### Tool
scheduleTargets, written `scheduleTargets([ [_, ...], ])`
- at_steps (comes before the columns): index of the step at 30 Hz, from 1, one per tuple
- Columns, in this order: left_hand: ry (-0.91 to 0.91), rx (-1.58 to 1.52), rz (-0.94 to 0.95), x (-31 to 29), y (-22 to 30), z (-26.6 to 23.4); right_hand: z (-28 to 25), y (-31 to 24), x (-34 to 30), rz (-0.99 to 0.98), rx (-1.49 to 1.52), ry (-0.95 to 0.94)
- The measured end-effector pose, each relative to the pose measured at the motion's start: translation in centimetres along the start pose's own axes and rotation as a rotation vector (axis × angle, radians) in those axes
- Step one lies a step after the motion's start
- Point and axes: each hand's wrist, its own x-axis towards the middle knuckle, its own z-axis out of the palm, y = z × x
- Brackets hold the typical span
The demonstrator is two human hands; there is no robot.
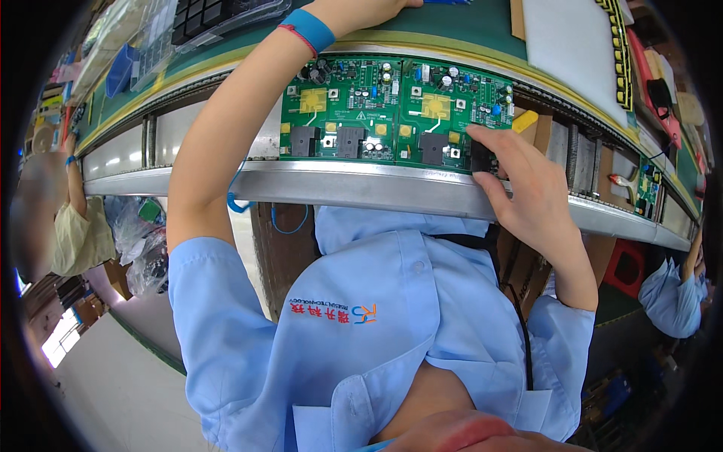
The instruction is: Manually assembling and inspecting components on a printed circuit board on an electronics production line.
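A green circuit board [376, 111] in two joined panels lies on the rail track before me. It carries capacitors, yellow patches and black box-shaped relays [351, 142]. At its right near corner, the thumb and forefinger of my right hand [527, 188] close around a black relay [480, 159], which sits at the board's surface. My left arm stretches across the board's left side. My left hand [365, 10] is at the top edge over the green bench, its fingers mostly cut off, beside some blue items [449, 1]. A blue wrist strap [310, 30] is on that arm.
A metal rail [331, 181] runs along the near side. Black trays [215, 19] stand at the far left, a white sheet [576, 56] at the far right. Another board [648, 188] lies farther right on the track. Co-workers are at both sides. A coiled blue cord [239, 202] hangs near my left arm.
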Motion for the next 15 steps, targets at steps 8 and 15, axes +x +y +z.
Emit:
scheduleTargets([
  [8, -0.055, -0.004, -0.095, 0.2, 0.0, -1.0, -2.7, 2.6, 1.7, 0.027, 0.139, -0.007],
  [15, 0.094, -0.152, -0.130, 0.1, -0.9, -2.3, -8.9, 18.5, 11.6, 0.055, -0.496, 0.606],
])
